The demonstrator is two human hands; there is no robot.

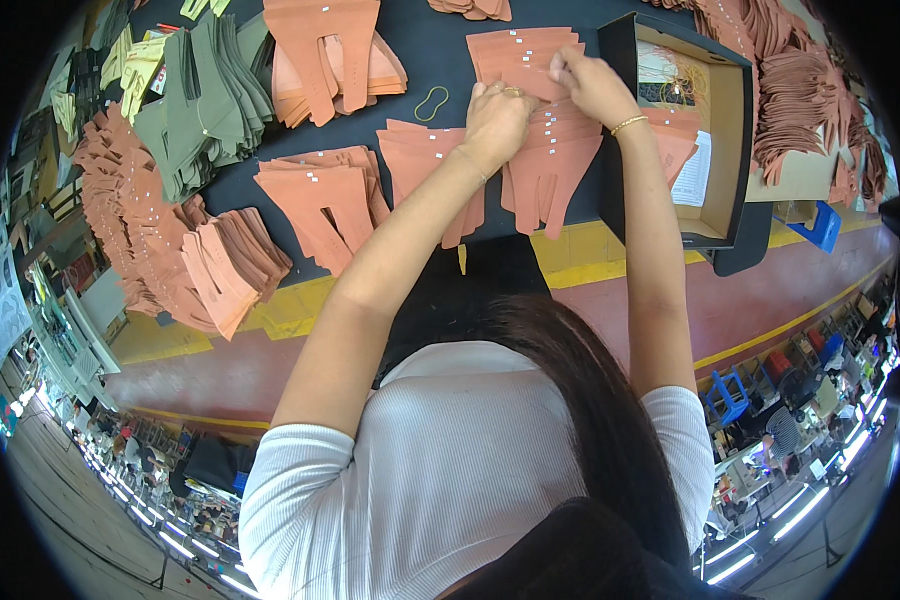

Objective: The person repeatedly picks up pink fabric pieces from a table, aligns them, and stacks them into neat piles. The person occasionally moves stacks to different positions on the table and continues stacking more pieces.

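At the table's far middle both my hands work over a fanned stack of salmon-orange cut pieces (522, 50), flat panels with small white labels. My left hand (500, 118) is closed, its fingers bent onto the pieces at the stack's lower edge. My right hand (595, 88) pinches the edge of a piece at the stack's right side. Just below the hands lies a second fan of orange pieces (553, 170) with slit, pointed ends. Another orange pile (422, 160) sits left of it, partly hidden by my left forearm. Exactly how many pieces the fingers hold is hidden.
An open black-edged box (735, 150) stands at the right, with threads and paper inside. More orange piles (335, 60) lie on the dark table, beside green pieces (210, 105) at the left. A yellow rubber band (431, 103) lies near the middle. Orange stacks (795, 95) fill the far right.
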